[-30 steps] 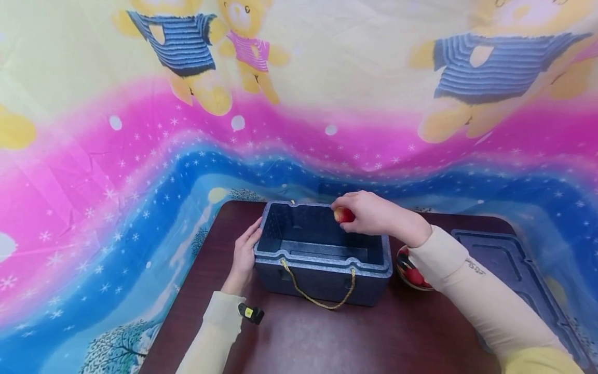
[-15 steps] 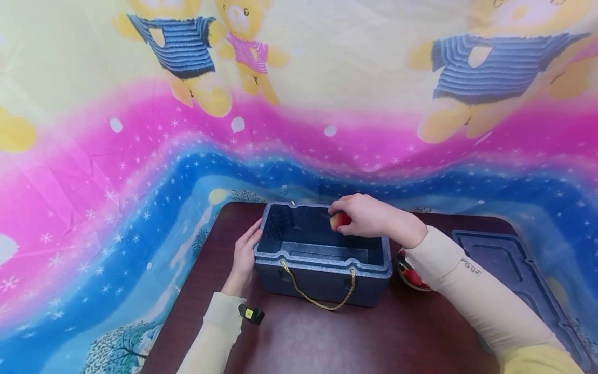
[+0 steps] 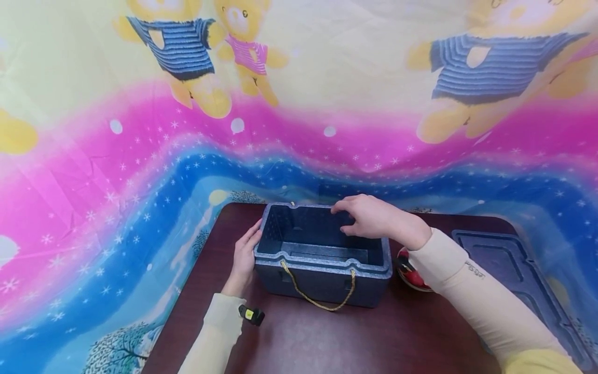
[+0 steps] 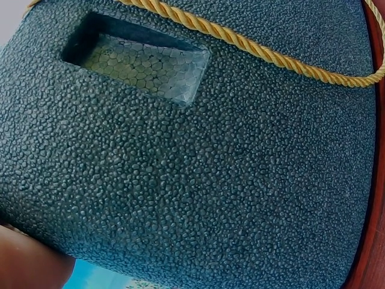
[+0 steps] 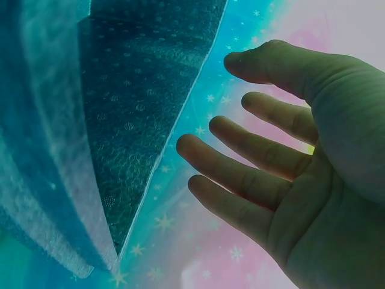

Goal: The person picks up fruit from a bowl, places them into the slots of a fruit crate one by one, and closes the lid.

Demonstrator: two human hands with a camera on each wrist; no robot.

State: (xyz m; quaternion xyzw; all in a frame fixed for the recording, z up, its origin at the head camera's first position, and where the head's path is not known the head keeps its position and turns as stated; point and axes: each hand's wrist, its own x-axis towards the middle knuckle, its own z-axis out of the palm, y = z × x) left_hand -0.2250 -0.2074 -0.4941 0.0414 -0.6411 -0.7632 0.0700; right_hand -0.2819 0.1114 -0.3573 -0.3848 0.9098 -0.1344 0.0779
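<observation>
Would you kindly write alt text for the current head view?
A person's open, empty right hand hovers over a dark, open box with a gold rope handle; the left hand touches its left end. To the right: a bowl of red items and a dark panel.

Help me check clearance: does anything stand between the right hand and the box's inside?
Nothing visible does: the right hand is at the box's open top, the lid lies off to the right, the rope hangs outside.

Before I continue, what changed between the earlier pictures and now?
The right hand has let go of the red-yellow fruit, now out of sight; the fingers are open over the box. The left hand stays against the box's left end; box, lid and bowl haven't moved.
</observation>
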